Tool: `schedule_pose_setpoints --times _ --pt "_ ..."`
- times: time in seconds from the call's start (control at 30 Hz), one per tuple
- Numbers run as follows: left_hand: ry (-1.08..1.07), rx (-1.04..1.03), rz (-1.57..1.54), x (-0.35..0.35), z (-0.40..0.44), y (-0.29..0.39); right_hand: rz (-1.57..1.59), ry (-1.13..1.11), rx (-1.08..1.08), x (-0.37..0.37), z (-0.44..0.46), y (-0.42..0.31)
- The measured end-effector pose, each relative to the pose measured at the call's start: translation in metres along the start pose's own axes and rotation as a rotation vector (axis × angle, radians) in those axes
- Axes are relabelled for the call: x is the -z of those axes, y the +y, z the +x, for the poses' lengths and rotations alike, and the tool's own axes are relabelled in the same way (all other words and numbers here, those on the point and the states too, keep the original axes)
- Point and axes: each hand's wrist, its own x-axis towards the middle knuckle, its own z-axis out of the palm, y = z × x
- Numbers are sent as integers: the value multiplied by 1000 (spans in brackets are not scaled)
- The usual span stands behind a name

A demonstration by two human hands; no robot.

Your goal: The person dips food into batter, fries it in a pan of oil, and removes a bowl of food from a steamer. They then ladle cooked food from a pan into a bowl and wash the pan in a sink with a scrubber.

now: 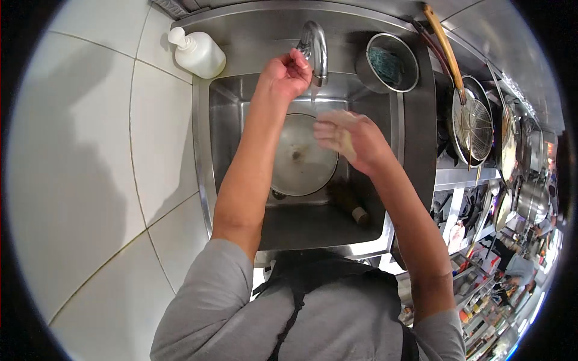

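Note:
My left hand (288, 73) is raised at the left side of the chrome faucet (321, 57), its fingers curled around the faucet handle, which they mostly hide. A thin stream of water (313, 99) falls from the spout. Just below and to the right, my right hand (349, 138) is smeared by motion over the sink (301, 231). A pale yellowish patch shows by its palm, too blurred to name. Under both hands, a round, pale pan or lid (301, 171) with a dark rim lies in the sink. Beside it rests a dark brush (349, 204) with a light end.
A white pump bottle (201, 55) stands at the sink's back left corner. On the back right is a metal pot (411, 66) holding a green scouring pad (385, 65). Strainers (474, 129) and pans line the right, above stove burners. White tiles (162, 120) cover the left side.

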Motion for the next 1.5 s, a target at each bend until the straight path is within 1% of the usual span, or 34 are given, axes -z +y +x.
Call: schedule_pose_setpoints --times 0.07,0.1,0.2,0.23,0.3,0.33,0.37,0.43,0.5,0.53,0.57,0.6,0.63,0.67,0.7,0.73,0.8,0.83,0.9,0.93,0.97,1.0,1.03,1.07,1.1,1.13,1.2,1.23,1.3,1.33,1.37,1.47,1.5 --pt "-43 27 37 5 -1 4 -157 62 25 -14 25 0" --pt "-78 90 13 8 2 9 -235 89 35 -19 35 0" --pt "-37 37 133 6 -7 10 -181 85 70 -27 53 2" --pt "-32 -70 408 14 -7 7 -267 70 83 -25 60 5" --pt "-22 -257 722 34 -20 11 -439 43 116 -9 82 16" --pt "-19 -345 879 44 -27 9 -647 31 239 8 104 31" --pt "99 -445 846 56 -32 2 -855 17 359 29 132 51" --pt "334 -651 768 75 -44 -20 -778 58 331 33 147 60" --pt "399 -557 678 82 -70 -56 -208 162 28 9 147 53" --pt "232 -510 654 95 -80 -77 -280 202 -6 11 154 62" --pt "126 -473 600 106 -76 -89 -355 241 -39 19 165 75" --pt "25 -428 545 117 -73 -102 -208 271 -88 17 164 78" --pt "-15 -393 464 125 -64 -108 -60 309 -131 15 163 80" --pt "-56 -358 383 126 -63 -109 310 336 -186 4 149 71" --pt "16 -408 486 126 -60 -101 680 360 -237 -4 139 65" --pt "96 -451 590 121 -60 -92 653 321 -217 -3 138 69" --pt "217 -424 737 146 -23 -70 604 250 -172 4 138 81" --pt "206 -564 906 139 -26 -65 594 242 -161 4 136 85" --pt "305 -873 1496 143 -5 -42 577 221 -133 -4 135 94" --pt "357 -1025 1794 146 1 -34 472 240 -82 -14 132 98" --pt "282 -959 1908 134 -6 -33 368 258 -29 -28 127 98" --pt "218 -890 1809 127 -8 -34 263 277 27 -38 121 93" --pt "151 -818 1710 125 -7 -37 353 269 -21 -45 113 80" --pt "86 -743 1610 123 -6 -41 408 236 -130 -38 114 77" --pt "496 -504 1746 137 -3 -51 463 203 -238 -25 118 74" --pt "376 -586 2030 156 1 -49 517 168 -346 -15 123 72" --pt "77 -756 2572 185 3 -38 421 129 -334 10 140 84" --pt "41 -874 2257 171 -14 -53 370 108 -328 18 145 85" --pt "-24 -1018 1621 129 -63 -90 502 231 -199 14 148 82" --pt "35 -1032 1572 129 -61 -91 569 289 -132 6 150 81" --pt "93 -1045 1523 133 -56 -87 465 322 8 -9 137 74" --pt "246 -1076 1372 143 -37 -66 531 74 -105 -27 120 67" --pt "287 -1081 1322 144 -30 -61 308 234 -87 -37 117 63"
